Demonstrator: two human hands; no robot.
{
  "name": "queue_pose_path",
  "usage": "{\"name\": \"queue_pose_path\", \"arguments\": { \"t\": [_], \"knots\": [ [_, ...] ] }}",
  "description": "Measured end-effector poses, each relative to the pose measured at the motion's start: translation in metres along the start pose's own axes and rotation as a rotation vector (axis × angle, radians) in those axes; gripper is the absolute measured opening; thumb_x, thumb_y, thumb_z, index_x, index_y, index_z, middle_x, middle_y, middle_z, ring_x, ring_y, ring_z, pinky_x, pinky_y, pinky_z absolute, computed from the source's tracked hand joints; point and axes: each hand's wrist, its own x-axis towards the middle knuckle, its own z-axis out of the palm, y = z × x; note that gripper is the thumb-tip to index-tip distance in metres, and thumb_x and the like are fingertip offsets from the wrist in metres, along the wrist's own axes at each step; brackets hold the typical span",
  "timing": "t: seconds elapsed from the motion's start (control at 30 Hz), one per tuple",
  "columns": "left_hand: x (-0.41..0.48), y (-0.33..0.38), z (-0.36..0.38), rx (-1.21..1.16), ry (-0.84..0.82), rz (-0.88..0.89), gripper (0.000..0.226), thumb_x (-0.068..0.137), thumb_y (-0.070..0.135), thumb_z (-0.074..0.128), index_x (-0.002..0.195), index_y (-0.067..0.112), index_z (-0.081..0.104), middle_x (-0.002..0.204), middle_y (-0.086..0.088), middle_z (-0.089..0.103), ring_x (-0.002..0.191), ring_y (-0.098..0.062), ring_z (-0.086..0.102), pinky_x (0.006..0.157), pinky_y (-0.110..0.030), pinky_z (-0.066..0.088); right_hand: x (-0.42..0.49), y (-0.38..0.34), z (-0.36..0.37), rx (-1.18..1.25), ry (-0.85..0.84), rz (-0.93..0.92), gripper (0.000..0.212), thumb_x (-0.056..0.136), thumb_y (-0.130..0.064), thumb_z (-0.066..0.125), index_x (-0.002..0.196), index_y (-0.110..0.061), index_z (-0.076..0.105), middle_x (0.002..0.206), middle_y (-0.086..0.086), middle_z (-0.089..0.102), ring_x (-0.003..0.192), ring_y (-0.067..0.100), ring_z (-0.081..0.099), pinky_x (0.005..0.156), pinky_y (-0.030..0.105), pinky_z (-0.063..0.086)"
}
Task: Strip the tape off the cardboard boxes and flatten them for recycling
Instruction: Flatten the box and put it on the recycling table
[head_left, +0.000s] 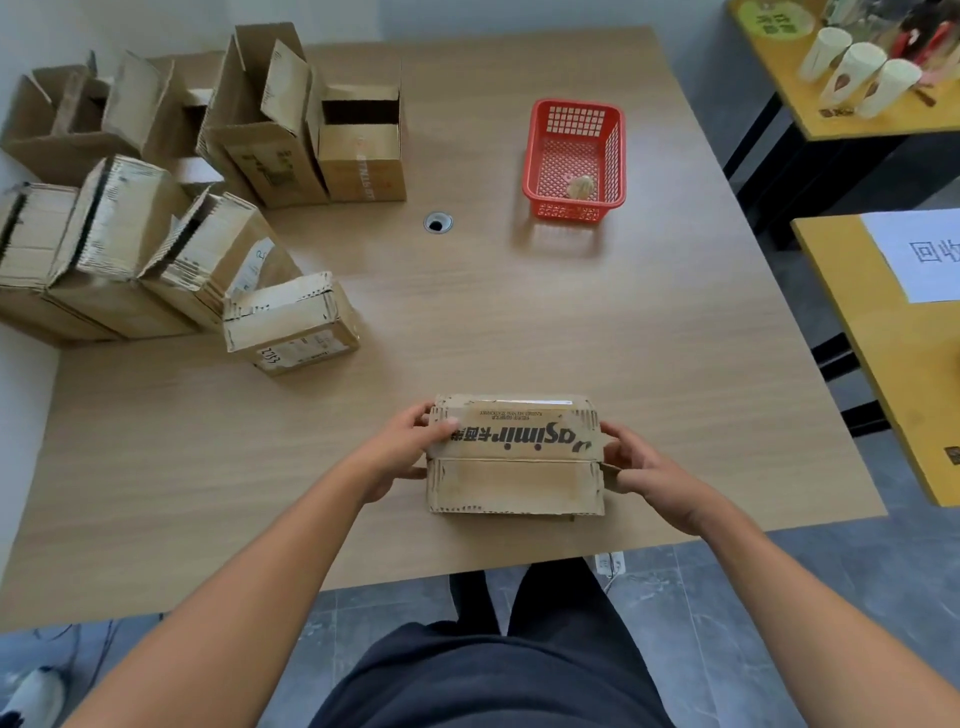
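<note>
A small closed cardboard box (514, 457) with dark printed lettering on its top flap sits near the front edge of the wooden table (519, 312). My left hand (402, 449) grips the box's left end, thumb curled over the top flap. At the right end my right hand (641, 470) pinches a small brown tab, tape or cardboard, that sticks out from the seam. A further closed box (291, 322) lies tilted to the left of centre. Several more cardboard boxes (171, 171), some with open flaps, crowd the table's far left.
A red plastic basket (574, 156) at the back right holds a crumpled wad of tape (582, 186). A round cable hole (438, 222) sits mid-table. Yellow side tables (893, 332) stand to the right, one with paper cups (857, 73), one with a white sheet.
</note>
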Motion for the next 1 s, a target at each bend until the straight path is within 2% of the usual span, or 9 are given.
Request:
{"name": "queue_pose_path", "arguments": {
  "t": [0.2,0.3,0.37,0.5,0.63,0.7,0.8,0.9,1.0],
  "knots": [
    [0.001,0.002,-0.004,-0.017,-0.058,0.052,0.035,0.105,0.025,0.055,0.129,0.050,0.053,0.118,0.014,0.073,0.102,-0.012,0.073,0.071,-0.032,0.059,0.015,-0.016,-0.008,-0.269,-0.150,-0.002,0.095,0.070,-0.015,0.054,0.151,-0.051,0.019,0.114,-0.001,0.045,0.091,-0.002,0.057,0.079,0.017,0.048],
    [0.000,-0.003,-0.006,-0.111,0.072,0.042,0.030,0.107,0.017,0.047,0.128,0.037,0.051,0.116,0.003,0.075,0.099,-0.014,0.074,0.069,-0.030,0.061,0.019,-0.024,0.007,-0.471,-0.141,-0.074,0.090,0.080,-0.025,0.056,0.147,-0.061,0.007,0.135,-0.007,0.034,0.126,0.008,0.048,0.100,0.024,0.047],
    [-0.001,-0.010,-0.006,-0.084,0.147,0.060,0.022,0.106,0.020,0.045,0.123,0.032,0.052,0.119,-0.001,0.073,0.103,-0.016,0.072,0.077,-0.034,0.061,0.023,-0.023,0.022,-0.551,-0.096,-0.117,0.094,0.088,-0.022,0.057,0.157,-0.051,0.001,0.149,-0.011,0.020,0.143,0.018,0.030,0.118,0.037,0.034],
    [-0.013,-0.017,-0.010,-0.016,0.208,0.129,0.023,0.096,0.026,0.053,0.116,0.035,0.059,0.115,0.005,0.073,0.109,-0.018,0.069,0.091,-0.045,0.058,0.025,-0.026,0.044,-0.534,-0.013,-0.153,0.099,0.079,-0.044,0.061,0.161,-0.041,0.007,0.156,-0.010,0.019,0.146,0.023,0.024,0.123,0.045,0.022],
    [-0.026,-0.021,-0.023,-0.039,0.063,0.102,0.038,0.085,0.028,0.063,0.122,0.034,0.061,0.116,0.002,0.074,0.104,-0.021,0.073,0.075,-0.033,0.059,0.024,-0.022,0.038,-0.461,-0.114,-0.189,0.083,0.084,-0.033,0.070,0.145,-0.058,0.020,0.152,-0.020,0.031,0.143,0.011,0.034,0.116,0.050,0.037],
    [-0.028,-0.023,-0.032,0.007,0.019,0.090,0.046,0.079,0.025,0.065,0.124,0.021,0.062,0.116,-0.002,0.074,0.108,-0.021,0.070,0.081,-0.027,0.055,0.027,-0.026,0.028,-0.473,-0.206,-0.163,0.083,0.087,-0.032,0.074,0.139,-0.069,0.021,0.146,-0.035,0.033,0.137,-0.009,0.036,0.110,0.042,0.046],
    [-0.025,-0.022,-0.042,0.120,-0.084,0.041,0.044,0.075,0.022,0.066,0.118,0.012,0.065,0.114,-0.003,0.076,0.111,-0.018,0.068,0.090,-0.023,0.050,0.035,-0.040,0.013,-0.574,-0.334,-0.108,0.088,0.089,-0.033,0.076,0.133,-0.080,0.016,0.141,-0.047,0.030,0.132,-0.009,0.042,0.102,0.031,0.052],
    [-0.014,-0.015,-0.046,0.195,-0.162,0.012,0.047,0.072,0.020,0.067,0.118,0.011,0.066,0.113,-0.002,0.076,0.111,-0.018,0.068,0.094,-0.027,0.050,0.049,-0.049,-0.003,-0.582,-0.436,-0.094,0.087,0.092,-0.028,0.076,0.141,-0.070,0.019,0.146,-0.037,0.035,0.130,-0.002,0.049,0.099,0.035,0.056],
    [-0.002,-0.009,-0.046,0.317,-0.180,-0.027,0.053,0.065,0.040,0.074,0.111,0.014,0.073,0.113,-0.002,0.076,0.112,-0.022,0.067,0.101,-0.036,0.050,0.055,-0.052,-0.017,-0.464,-0.515,-0.005,0.082,0.090,-0.024,0.074,0.144,-0.064,0.027,0.137,-0.014,0.052,0.107,0.003,0.066,0.072,0.032,0.059]
  ]
}}
